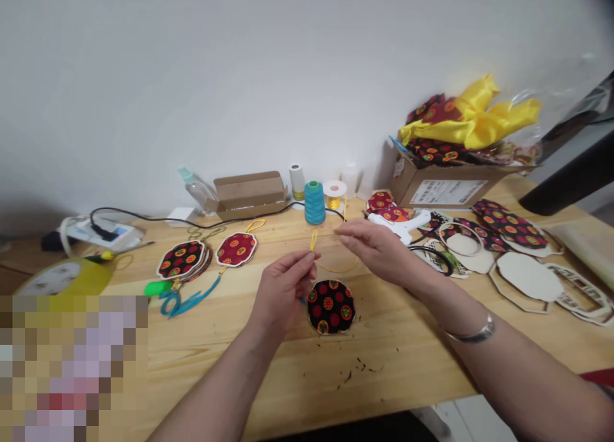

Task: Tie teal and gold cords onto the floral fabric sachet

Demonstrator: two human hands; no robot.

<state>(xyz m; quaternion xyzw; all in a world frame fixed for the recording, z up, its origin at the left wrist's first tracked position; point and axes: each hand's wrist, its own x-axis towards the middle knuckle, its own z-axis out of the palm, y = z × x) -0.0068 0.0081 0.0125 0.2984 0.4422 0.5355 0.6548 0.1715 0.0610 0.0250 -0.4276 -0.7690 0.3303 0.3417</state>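
Two bare hands work over a pale wooden worktop [215, 365]: the left hand [290, 276] pinches a looped yellow cord [313, 240], fingertips closed; the right hand [367, 247], loosely curled, hovers beyond a round black patterned fabric piece [330, 306].

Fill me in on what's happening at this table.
The left hand pinches a looped yellow cord. The right hand is held beside it, fingers extended; whether it grips anything is unclear. A black patterned fabric piece lies on the table just in front, and a teal thread cone stands beyond the hands.
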